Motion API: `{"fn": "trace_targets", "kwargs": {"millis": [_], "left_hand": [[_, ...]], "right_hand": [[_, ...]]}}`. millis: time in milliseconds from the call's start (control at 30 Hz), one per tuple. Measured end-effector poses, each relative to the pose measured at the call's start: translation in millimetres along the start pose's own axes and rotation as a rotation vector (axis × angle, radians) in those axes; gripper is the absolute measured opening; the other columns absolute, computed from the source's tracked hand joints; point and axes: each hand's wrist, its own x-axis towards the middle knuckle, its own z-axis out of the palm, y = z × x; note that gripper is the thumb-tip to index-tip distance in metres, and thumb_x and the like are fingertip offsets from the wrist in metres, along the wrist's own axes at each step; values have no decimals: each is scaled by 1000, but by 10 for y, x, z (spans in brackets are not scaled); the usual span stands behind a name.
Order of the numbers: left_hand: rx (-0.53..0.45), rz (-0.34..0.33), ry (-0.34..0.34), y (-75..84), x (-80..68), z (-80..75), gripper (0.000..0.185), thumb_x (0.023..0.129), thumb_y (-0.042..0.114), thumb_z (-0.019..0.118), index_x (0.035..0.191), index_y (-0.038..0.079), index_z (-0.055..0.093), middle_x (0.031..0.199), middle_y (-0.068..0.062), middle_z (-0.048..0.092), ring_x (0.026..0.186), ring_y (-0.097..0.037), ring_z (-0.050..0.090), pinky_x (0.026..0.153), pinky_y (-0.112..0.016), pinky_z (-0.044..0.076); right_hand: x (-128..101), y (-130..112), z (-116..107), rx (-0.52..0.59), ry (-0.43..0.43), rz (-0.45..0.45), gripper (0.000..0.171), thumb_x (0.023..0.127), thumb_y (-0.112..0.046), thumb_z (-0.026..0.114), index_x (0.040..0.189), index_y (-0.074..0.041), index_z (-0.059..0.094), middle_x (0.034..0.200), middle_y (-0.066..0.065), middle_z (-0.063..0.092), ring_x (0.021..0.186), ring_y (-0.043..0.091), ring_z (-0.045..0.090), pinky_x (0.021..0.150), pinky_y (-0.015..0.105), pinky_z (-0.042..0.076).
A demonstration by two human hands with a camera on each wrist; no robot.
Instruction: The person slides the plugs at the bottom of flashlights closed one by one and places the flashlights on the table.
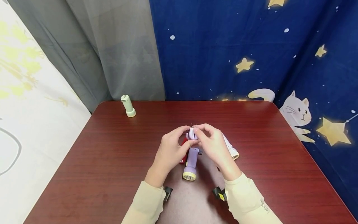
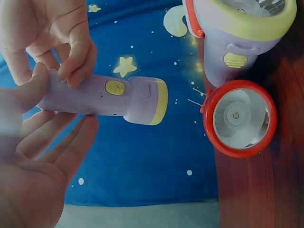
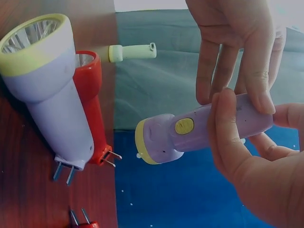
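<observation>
Both hands hold a lilac flashlight (image 2: 102,97) with a yellow switch and yellow rim. Its lens end points down in the wrist views, while its upper end sits between the fingers. Thin metal prongs show above the fingertips in the head view. My left hand (image 1: 170,147) pinches its upper part from the left. From the right, my right hand (image 1: 213,146) grips the same end. Under the hands, another lilac flashlight (image 1: 192,160) lies with its lens facing me, next to a red flashlight (image 2: 240,140). Some of the red body is hidden behind it.
A pale green flashlight (image 1: 128,105) stands at the table's back left. Another light-coloured flashlight (image 1: 231,149) lies partly behind the right hand. Metal prongs on a red end (image 3: 88,225) show low in the right wrist view. Curtains hang behind the brown table (image 1: 112,174).
</observation>
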Motion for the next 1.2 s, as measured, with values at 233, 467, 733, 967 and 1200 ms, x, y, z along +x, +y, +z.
{"fn": "trace_targets", "kwargs": {"millis": [233,467,733,967,1200], "left_hand": [[-8,41,36,12,-27,-6,43,86,19,90,124,5,73,113,-9,80,96,-22,76,88,-35,65],[-39,34,67,14,-39,-5,42,86,15,90,122,5,74,113,-10,80,96,-20,76,88,-35,65],[-66,9,86,27,-37,4,40,85,13,90,121,5,74,112,-10,80,89,-20,74,83,-34,65],[-99,-17,111,22,-26,15,39,84,11,91,119,5,76,109,-11,81,98,-24,78,89,-38,65],[-209,-100,113,30,10,-14,36,87,17,90,118,6,75,102,-9,81,89,-19,78,81,-34,66]], "right_hand": [[-31,-8,-4,-26,-21,-27,26,105,-18,65,126,-6,73,125,17,75,87,12,75,79,27,65],[-33,-4,-14,-44,-45,-63,28,104,-18,66,130,-8,72,127,17,74,91,14,78,81,29,66],[-47,2,-41,-64,-78,-60,34,103,-14,64,136,-9,68,116,19,76,85,19,79,80,31,63],[-50,-13,-70,-50,-131,-64,34,105,-16,62,137,-4,64,106,19,78,79,19,78,81,35,66],[-88,-44,-83,-21,-168,-94,39,111,-16,50,145,0,59,95,22,77,78,20,76,78,33,66]]}}
